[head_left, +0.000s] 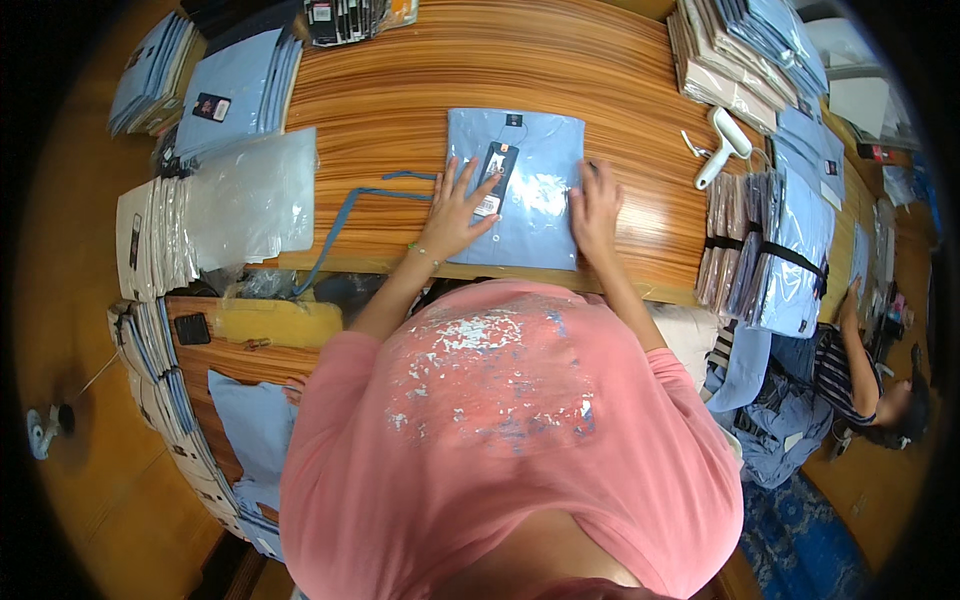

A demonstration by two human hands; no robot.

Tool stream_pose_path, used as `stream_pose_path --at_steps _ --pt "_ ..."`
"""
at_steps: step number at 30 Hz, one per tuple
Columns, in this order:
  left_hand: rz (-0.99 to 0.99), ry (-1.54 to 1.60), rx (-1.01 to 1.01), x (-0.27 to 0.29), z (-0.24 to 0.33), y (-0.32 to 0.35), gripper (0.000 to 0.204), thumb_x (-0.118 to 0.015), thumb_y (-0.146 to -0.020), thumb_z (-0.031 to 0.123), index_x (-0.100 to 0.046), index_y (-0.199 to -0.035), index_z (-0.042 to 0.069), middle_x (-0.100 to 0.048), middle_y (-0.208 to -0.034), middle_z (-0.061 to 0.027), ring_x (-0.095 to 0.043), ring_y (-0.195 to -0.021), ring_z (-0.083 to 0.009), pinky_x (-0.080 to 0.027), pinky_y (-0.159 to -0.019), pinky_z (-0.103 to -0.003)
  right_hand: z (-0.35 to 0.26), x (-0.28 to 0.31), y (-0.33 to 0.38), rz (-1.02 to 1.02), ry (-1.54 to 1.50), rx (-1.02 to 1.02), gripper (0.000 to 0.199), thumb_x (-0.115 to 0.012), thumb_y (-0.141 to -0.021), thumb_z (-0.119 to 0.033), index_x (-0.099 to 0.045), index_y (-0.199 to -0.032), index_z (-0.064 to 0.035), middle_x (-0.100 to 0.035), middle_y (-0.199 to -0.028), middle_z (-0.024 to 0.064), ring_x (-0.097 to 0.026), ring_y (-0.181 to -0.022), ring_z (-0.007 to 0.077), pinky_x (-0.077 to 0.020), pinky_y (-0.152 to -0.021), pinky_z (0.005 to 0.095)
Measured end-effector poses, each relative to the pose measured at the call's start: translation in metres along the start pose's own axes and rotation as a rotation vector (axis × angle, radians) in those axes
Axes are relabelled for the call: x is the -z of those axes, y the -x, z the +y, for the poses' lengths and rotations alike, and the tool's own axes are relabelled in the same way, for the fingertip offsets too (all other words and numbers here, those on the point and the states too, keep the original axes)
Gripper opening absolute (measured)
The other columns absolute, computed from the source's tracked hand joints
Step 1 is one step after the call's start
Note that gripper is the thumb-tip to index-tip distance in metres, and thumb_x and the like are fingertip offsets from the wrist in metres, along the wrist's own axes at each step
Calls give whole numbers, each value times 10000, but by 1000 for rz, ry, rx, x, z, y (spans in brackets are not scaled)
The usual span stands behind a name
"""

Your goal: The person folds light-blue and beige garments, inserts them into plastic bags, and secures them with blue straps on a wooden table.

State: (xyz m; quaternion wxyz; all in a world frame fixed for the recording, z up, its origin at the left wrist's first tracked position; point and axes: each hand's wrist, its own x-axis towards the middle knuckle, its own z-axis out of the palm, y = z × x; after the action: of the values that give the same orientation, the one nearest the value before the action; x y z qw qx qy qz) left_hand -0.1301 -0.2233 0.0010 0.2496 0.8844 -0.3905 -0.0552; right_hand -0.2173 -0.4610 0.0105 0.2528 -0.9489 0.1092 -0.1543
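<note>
A folded light blue shirt (545, 215) in a clear plastic bag lies flat on the striped wooden table (400, 90) in front of me. A dark hang tag (498, 165) with a pale label rests on the shirt. My left hand (458, 215) is spread over the shirt's left side, its fingers reaching the tag. At the shirt's right edge, my right hand (597, 208) lies with its fingers extended, partly on the bag and partly over the table. Neither hand grasps anything. A narrow blue strip (345, 215) curves over the table left of my left hand.
Clear plastic bags (255, 200) and stacked packed shirts (228, 90) stand at the left. A white lint roller (722, 145) lies on the right, near strapped bundles of packed shirts (790, 270). Another person (850, 370) is at the far right.
</note>
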Motion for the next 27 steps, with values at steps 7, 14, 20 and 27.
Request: stream_pose_path --at_steps 7,14,20,27 --pt "303 58 106 36 -18 -6 734 -587 -838 384 -238 -1425 114 -128 -1483 -185 -69 -1375 -379 -61 -1080 -557 52 36 -5 -19 283 48 402 -568 -789 -115 -603 -1166 -248 -358 -1383 145 -291 -1304 343 -204 -1020 586" --pt "992 129 288 171 -124 -30 728 -589 -861 312 -203 -1399 8 -178 -1439 -237 -158 -1334 -400 -142 -1078 -497 38 32 10 -3 172 52 354 -516 -808 -82 -622 -1143 -122 -391 -1349 221 -339 -1262 384 -239 -1046 469" --pt "1612 255 406 325 -298 -48 601 -578 -869 264 -310 -1286 -77 -348 -1301 -223 -338 -1209 -314 -257 -1027 -388 16 39 -14 148 -22 -65 366 -516 -856 -122 -540 -1218 -68 -405 -1315 202 -365 -1221 370 -271 -1016 452" --pt "1772 807 579 415 -501 -58 503 -476 -881 377 -606 -987 -97 -556 -1128 -223 -525 -984 -294 -377 -901 -387 -4 49 -18 119 -76 -166 352 -516 -869 -111 -518 -1210 -25 -476 -1247 175 -423 -1172 328 -280 -1007 436"
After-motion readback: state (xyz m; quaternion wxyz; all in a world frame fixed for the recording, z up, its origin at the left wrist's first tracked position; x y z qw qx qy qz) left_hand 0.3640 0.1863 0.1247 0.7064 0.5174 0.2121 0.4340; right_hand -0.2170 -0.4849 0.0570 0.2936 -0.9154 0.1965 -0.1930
